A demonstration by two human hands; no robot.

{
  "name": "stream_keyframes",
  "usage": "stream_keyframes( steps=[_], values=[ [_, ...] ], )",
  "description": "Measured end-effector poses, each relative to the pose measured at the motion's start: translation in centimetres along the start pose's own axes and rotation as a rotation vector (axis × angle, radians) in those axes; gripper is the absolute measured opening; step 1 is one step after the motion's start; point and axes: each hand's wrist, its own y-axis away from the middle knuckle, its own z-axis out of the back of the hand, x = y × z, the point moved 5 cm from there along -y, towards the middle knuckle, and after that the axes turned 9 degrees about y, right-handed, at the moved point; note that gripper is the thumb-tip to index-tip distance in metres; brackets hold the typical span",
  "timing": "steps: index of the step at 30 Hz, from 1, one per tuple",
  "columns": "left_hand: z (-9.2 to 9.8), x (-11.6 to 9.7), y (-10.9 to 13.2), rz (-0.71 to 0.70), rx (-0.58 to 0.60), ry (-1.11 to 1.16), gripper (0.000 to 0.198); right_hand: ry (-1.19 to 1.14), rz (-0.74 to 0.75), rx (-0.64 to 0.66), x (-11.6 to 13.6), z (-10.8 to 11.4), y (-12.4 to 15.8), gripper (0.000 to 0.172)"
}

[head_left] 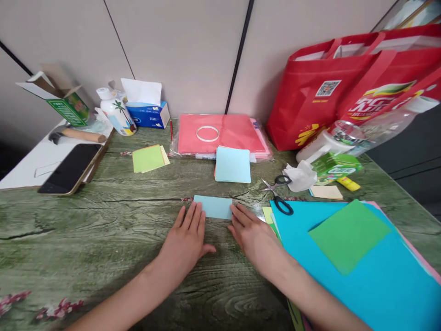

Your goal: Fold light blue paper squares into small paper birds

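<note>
A small light-blue paper rectangle (214, 206), which looks folded, lies flat on the green wood-patterned table (138, 257). My left hand (188, 234) rests palm down at its left end, fingertips on the paper and thumb held out to the side. At the right end, the fingertips of my right hand (250, 230) touch the paper, the hand flat with fingers extended. Just beyond the rectangle sits a stack of light-blue square papers (233, 165). To the right lie open scissors (277, 188) with black handles.
Large blue sheets (303, 243) with a green square (350, 236) lie at right. Behind are a pack of pink paper (227, 133), a red bag (310, 92), crumpled tissue (299, 176) and a mug (322, 146). Leftward are green notes (148, 158), a phone (70, 168) and a hammer (81, 134).
</note>
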Motion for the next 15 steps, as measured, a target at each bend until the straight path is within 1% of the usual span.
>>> stream_keyframes(
  steps=[3,5,7,10,13,15],
  values=[
    [0.5,0.5,-0.5,-0.045,-0.113,0.045,0.038,-0.054,-0.039,-0.016,-0.8,0.2,-0.3,0.023],
    [0.8,0.8,-0.8,-0.062,-0.157,0.046,0.030,-0.102,-0.097,-0.030,-2.0,0.4,-0.7,0.027],
    [1.1,1.0,-1.2,-0.070,-0.171,0.031,0.028,-0.153,-0.159,-0.036,-3.3,0.5,-1.1,0.027],
    [1.4,0.9,-1.4,-0.079,-0.188,0.019,0.027,-0.230,-0.194,-0.014,-4.6,0.4,-1.4,0.021],
    [1.6,0.8,-1.3,-0.083,-0.206,-0.002,0.027,-0.261,-0.179,0.012,-4.9,0.3,-1.6,0.017],
    [1.6,1.1,-1.2,-0.056,-0.214,-0.023,0.027,-0.264,-0.149,0.017,-4.7,0.2,-1.6,0.015]
  ],
)
